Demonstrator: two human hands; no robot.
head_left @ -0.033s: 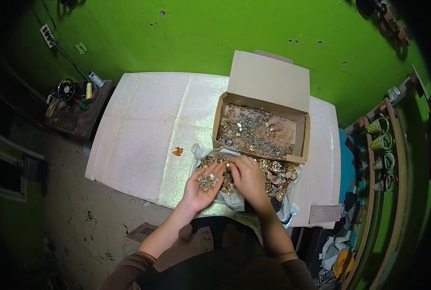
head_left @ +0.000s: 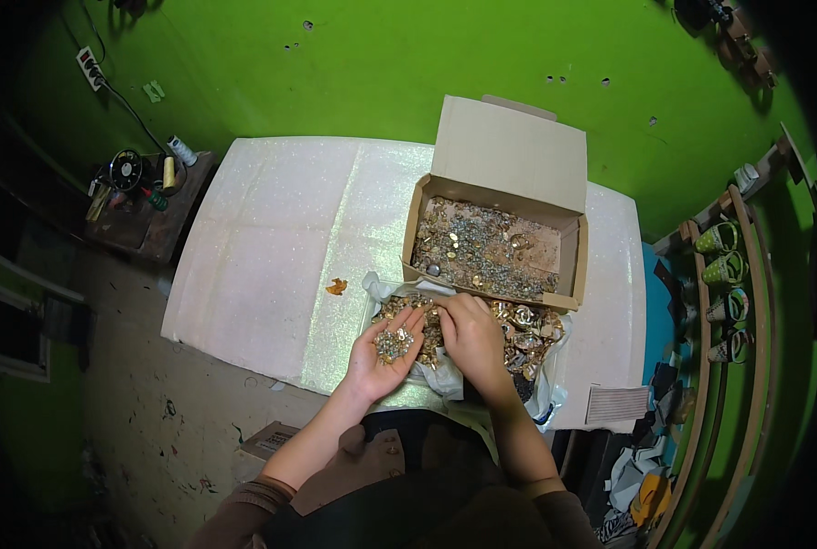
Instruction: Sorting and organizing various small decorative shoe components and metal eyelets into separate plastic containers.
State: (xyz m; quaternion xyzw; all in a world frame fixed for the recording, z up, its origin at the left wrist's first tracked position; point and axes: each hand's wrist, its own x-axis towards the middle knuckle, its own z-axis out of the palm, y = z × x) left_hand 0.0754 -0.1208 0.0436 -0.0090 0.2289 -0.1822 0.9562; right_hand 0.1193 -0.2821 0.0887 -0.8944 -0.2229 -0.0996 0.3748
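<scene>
Nothing has moved since the earlier frame: both hands lie as they did, over the same heap.

Left hand [head_left: 385, 352] palm up, fingers spread and slightly cupped, carrying a small cluster of silvery-gold metal pieces [head_left: 393, 344] in the hollow of the palm. Not pinched; they simply rest there.

Right hand [head_left: 470, 337] palm down, just beside the left, fingers curled into the pile of gold metal fittings [head_left: 518, 328]. Fingertips hidden against the pile; cannot tell whether they pinch a piece.

The pile lies on a white plastic bag [head_left: 440, 377] spread at the near table edge, touching both hands.

Just beyond it, an open cardboard box [head_left: 509, 156], flap upright, its floor covered with more small metal parts.

An orange scrap [head_left: 336, 287] lies left of the bag on the glittery white table cover [head_left: 271, 238].
</scene>
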